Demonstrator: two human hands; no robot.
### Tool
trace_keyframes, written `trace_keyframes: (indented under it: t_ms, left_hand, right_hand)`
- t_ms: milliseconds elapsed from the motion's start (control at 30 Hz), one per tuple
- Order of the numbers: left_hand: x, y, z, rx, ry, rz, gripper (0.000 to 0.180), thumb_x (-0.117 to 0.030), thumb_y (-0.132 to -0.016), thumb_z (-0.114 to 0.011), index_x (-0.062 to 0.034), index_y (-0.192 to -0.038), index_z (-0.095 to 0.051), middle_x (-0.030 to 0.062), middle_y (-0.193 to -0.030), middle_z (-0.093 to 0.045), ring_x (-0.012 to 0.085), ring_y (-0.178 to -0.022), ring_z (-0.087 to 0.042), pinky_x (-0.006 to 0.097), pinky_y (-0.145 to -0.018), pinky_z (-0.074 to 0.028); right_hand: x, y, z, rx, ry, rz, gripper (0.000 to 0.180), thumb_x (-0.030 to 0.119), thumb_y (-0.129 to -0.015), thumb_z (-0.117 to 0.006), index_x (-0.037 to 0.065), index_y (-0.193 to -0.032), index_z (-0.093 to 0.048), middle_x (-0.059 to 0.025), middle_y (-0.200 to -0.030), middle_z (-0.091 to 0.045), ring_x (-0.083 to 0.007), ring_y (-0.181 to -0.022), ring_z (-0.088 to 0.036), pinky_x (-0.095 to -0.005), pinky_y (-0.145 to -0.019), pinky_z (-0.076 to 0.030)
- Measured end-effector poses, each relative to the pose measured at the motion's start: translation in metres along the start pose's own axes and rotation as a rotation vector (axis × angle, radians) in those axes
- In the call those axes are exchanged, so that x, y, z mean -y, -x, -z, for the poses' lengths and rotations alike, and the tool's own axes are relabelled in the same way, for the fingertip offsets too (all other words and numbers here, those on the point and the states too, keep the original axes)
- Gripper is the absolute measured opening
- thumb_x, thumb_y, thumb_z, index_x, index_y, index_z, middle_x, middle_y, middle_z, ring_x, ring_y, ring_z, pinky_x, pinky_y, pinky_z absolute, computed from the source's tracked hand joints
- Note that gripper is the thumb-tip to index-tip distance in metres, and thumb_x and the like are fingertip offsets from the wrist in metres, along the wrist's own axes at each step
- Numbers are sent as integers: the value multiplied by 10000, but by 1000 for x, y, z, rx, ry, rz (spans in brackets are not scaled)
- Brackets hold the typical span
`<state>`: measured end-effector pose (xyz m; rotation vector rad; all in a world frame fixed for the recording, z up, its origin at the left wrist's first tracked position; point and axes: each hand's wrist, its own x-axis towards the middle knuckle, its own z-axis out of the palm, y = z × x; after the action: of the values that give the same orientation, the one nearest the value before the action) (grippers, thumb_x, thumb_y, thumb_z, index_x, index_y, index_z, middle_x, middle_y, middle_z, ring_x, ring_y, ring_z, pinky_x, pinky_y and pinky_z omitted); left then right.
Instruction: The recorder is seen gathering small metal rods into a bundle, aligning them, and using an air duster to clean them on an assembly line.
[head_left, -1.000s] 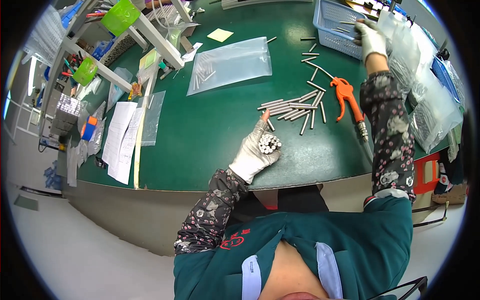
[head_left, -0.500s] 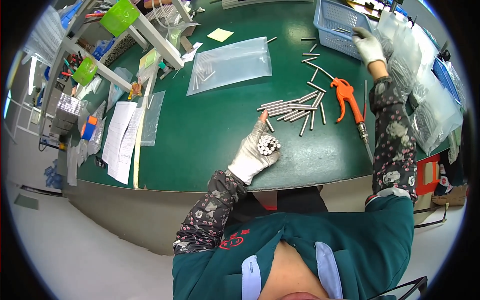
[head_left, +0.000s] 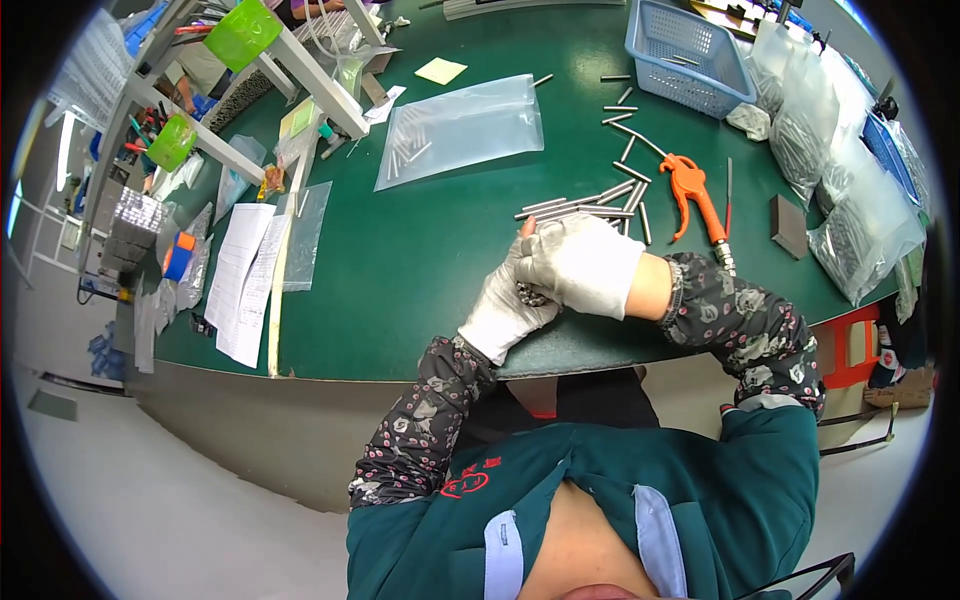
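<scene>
**Now both gloved hands meet over a bundle of metal pins**

Right at the table's near edge, your left hand (head_left: 507,312) is wrapped around a bundle of metal pins (head_left: 531,294); you see their round ends only, so the long axis runs roughly along your line of sight, ends facing up at you. Your right hand (head_left: 582,262) lies curled over the top of that bundle, fingers folded down on it, touching the left hand.

Just beyond your knuckles, loose pins (head_left: 590,205) lie flat on the green table (head_left: 420,250), most with their long axes running left to right, slightly tilted; a few farther back point away from you. Beside them to the right sits an orange air blow gun (head_left: 693,192), nozzle pointing toward the near edge.

Farther back, a clear plastic bag (head_left: 462,128) lies flat with a few pins inside at its left end. At the far right, a blue basket (head_left: 686,52) holds a few pins. Filled clear bags (head_left: 850,190) are stacked along the right edge; what is in them, you cannot tell exactly.
</scene>
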<state>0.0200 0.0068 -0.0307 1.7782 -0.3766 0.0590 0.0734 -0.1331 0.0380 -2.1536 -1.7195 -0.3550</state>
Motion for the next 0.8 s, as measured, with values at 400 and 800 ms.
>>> trace_keyframes:
  t_ms: [400,800]
  left_hand:
    - [3,2,2,-34,-65,44,886,-37,-614,-667,-188,-1338,-178,22,-970,-522,98,-853,-517,228,-771,-439]
    - [7,1,3,19,80,-31,926,19,-616,-635,-178,-1351,-106,51,-956,-545,146,-842,-548,241,-782,-435]
  right_hand:
    - [6,-7,27,14,268,-29,87,105,-648,-517,28,-687,-513,-102,-634,-526,-240,-580,-559,-319,-507,-441]
    - [-1,4,13,-18,82,-84,144,127,-648,-581,74,-769,-524,-95,-618,-514,-266,-591,-549,-366,-497,-426]
